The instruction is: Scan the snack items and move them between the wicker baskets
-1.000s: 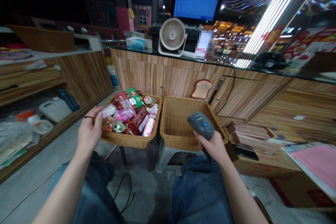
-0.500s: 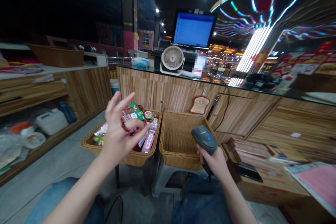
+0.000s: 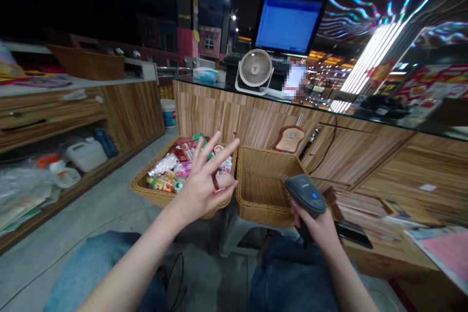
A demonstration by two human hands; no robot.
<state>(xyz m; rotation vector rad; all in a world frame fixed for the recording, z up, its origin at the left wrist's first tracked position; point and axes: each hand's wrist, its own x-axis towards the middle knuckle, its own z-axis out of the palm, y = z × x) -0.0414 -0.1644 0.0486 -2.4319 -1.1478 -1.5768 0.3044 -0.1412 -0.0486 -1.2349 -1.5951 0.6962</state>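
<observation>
My left hand [image 3: 199, 185] is raised in front of the left wicker basket [image 3: 144, 195], thumb and index fingertip pressed together, the other three fingers spread. Nothing shows in its pinch, and a dark ring sits on one finger. Packaged sweets and small toys [image 3: 164, 183] fill that basket, partly hidden behind the hand. My right hand [image 3: 314, 224] is wrapped round the handle of a dark grey barcode scanner [image 3: 305, 194], its head showing a blue light. The scanner overlaps the right corner of a second wicker basket [image 3: 256, 212], which has a bare woven bottom.
A grey plastic stool [image 3: 234, 241] stands under the right basket. On the counter are a white fan [image 3: 256, 69] and a monitor [image 3: 288, 24]. A phone [image 3: 354, 235] lies on a cardboard box [image 3: 387, 253] at right. Shelves [image 3: 73, 126] line the left; a cable [image 3: 179, 273] lies on the floor.
My left hand has moved right in view, uncovering more of the left basket's contents, still in the same finger pose. The scanner stays in my right hand; the view has turned slightly left.
</observation>
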